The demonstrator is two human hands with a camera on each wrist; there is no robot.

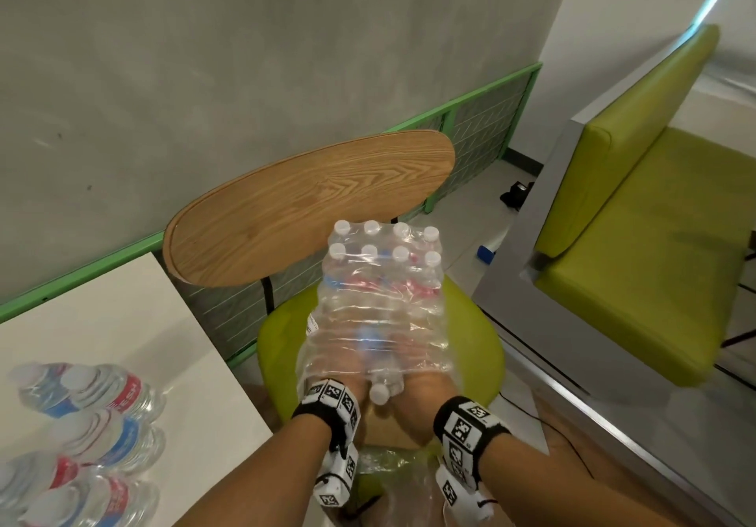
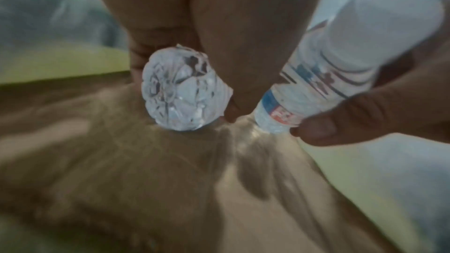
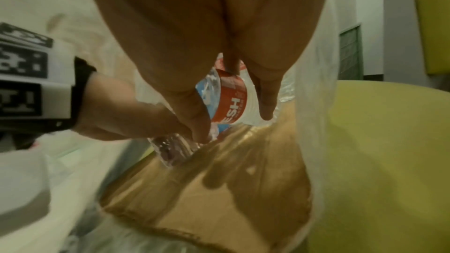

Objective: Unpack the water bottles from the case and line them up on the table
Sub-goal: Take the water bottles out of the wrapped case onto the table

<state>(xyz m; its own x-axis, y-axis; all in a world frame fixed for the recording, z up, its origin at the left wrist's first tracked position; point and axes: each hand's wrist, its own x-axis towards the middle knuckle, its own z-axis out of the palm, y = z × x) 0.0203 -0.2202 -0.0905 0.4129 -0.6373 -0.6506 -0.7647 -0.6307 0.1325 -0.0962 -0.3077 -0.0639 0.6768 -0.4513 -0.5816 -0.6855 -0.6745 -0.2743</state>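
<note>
The shrink-wrapped case of water bottles (image 1: 380,301) stands on a green chair seat, white caps up at its far end. Both my hands reach into its torn near end, under the clear wrap. My left hand (image 1: 327,375) grips one bottle (image 2: 180,91), whose base points back at the wrist. My right hand (image 1: 425,383) curls round a second bottle (image 3: 230,99) with a red and blue label. That bottle's white cap (image 1: 378,393) shows between my wrists. Both bottles hang just above the case's brown cardboard tray (image 3: 219,189).
Several unpacked bottles (image 1: 94,404) lie on the white table (image 1: 122,301) at the left. The chair's wooden backrest (image 1: 311,207) rises behind the case. A green bench (image 1: 638,281) with a steel edge is at the right. Loose wrap trails below my wrists.
</note>
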